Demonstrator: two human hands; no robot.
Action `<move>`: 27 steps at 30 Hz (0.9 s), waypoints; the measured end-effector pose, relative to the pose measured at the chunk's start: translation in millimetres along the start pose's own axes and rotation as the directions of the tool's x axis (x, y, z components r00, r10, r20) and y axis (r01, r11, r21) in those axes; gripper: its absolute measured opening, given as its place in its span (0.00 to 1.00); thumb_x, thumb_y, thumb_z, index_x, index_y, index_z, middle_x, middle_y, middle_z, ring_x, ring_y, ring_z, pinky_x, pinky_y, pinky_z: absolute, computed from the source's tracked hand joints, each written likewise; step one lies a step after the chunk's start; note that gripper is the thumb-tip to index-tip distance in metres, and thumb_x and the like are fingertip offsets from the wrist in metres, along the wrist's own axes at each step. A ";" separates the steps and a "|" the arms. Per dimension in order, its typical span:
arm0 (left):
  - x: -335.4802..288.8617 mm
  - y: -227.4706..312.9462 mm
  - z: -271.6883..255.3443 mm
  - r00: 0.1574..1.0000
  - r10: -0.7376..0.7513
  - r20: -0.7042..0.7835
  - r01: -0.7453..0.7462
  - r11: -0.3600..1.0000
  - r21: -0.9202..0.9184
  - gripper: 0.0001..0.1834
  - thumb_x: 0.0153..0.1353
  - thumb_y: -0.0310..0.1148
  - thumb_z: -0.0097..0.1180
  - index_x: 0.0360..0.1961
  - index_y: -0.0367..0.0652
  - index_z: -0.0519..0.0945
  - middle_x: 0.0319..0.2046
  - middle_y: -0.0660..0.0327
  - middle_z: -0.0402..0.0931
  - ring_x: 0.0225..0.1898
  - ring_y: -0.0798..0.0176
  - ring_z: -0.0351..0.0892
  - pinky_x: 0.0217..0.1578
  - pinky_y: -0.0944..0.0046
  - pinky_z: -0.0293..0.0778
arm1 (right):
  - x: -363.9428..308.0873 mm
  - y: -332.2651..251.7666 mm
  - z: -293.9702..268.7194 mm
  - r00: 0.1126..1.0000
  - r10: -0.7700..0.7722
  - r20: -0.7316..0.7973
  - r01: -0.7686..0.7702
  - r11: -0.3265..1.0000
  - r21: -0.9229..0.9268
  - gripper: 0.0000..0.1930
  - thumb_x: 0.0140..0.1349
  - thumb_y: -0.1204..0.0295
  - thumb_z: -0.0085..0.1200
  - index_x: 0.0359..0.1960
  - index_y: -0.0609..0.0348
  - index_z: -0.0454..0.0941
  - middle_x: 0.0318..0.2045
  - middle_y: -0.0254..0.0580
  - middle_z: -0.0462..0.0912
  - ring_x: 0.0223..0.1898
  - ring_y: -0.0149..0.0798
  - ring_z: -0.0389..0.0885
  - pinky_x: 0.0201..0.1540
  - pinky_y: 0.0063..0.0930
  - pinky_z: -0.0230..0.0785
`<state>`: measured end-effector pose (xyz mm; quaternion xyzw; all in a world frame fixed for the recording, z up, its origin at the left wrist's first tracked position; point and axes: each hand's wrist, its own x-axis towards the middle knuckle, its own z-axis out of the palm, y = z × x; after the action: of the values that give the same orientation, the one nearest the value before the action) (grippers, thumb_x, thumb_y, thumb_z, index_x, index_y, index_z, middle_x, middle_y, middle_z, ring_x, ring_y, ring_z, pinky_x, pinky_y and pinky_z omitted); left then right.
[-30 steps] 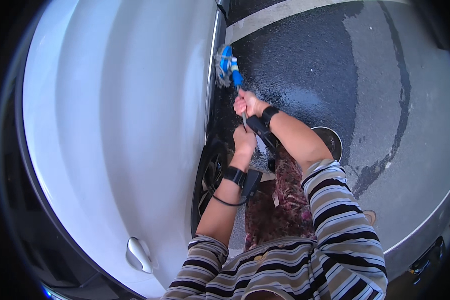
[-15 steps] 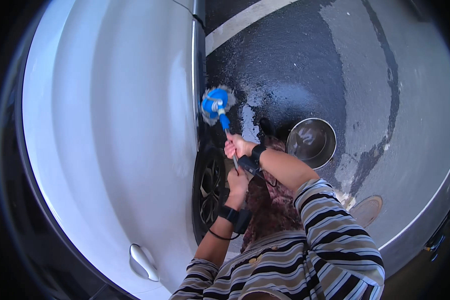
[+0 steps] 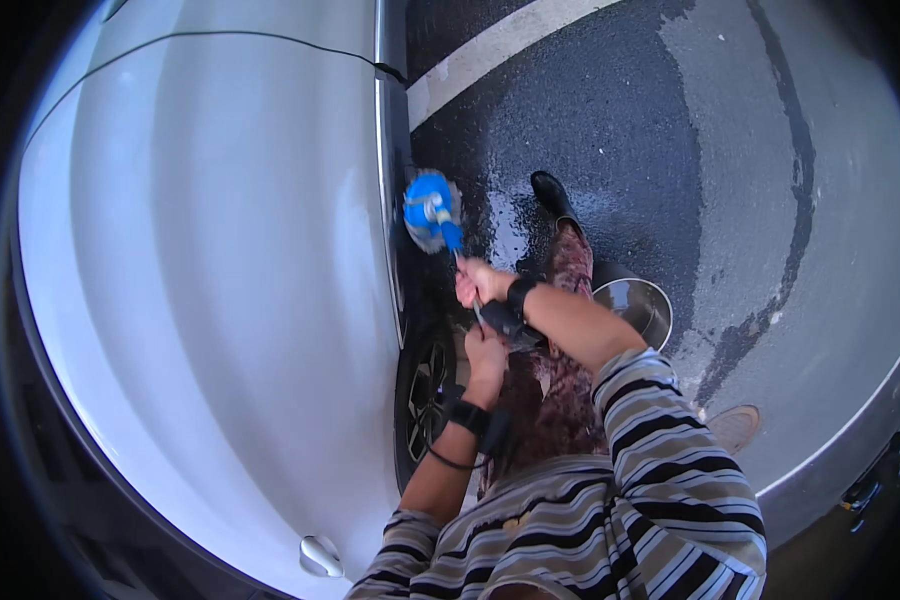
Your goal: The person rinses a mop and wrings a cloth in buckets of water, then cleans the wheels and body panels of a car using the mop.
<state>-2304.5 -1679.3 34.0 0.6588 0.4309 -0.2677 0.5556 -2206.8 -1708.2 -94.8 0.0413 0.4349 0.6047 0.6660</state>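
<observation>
A long-handled wash mop (image 3: 432, 210) with a blue head and grey shaggy fringe presses against the lower side of a white car (image 3: 230, 280). My right hand (image 3: 478, 281) grips its handle just below the blue joint. Lower down, my left hand (image 3: 486, 356) is wrapped round the same handle. Both hands are closed, and each wrist wears a black strapped device. Close to my left hand is the car's wheel (image 3: 425, 390) with its black tyre. Part of the mop's fringe is hidden against the dark lower edge of the car.
A round metal bucket (image 3: 638, 310) holding water stands right of my leg, partly covered by it. My black boot (image 3: 553, 193) is on wet asphalt (image 3: 610, 130). A white painted line (image 3: 510, 45) crosses the ground ahead, and a manhole cover (image 3: 737, 428) lies at right.
My boot has stepped forward, and my leg now covers part of the bucket. The car has shifted in view, bringing a panel seam into sight. Both hands keep hold of the mop.
</observation>
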 end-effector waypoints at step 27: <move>33.3 107.2 87.1 0.930 0.302 -0.212 -0.142 0.823 0.550 0.12 0.54 0.33 0.45 0.24 0.32 0.69 0.19 0.42 0.70 0.26 0.41 0.72 0.25 0.52 0.65 | -80.9 -113.5 50.3 0.979 0.128 0.159 -0.141 0.987 0.072 0.25 0.54 0.43 0.37 0.12 0.47 0.54 0.07 0.22 0.48 0.07 0.21 0.48 0.10 0.15 0.43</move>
<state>-2184.6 -1755.4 39.2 0.8631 0.3372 -0.2088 0.3127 -2078.9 -1782.7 -86.8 0.1447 0.4031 0.6248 0.6529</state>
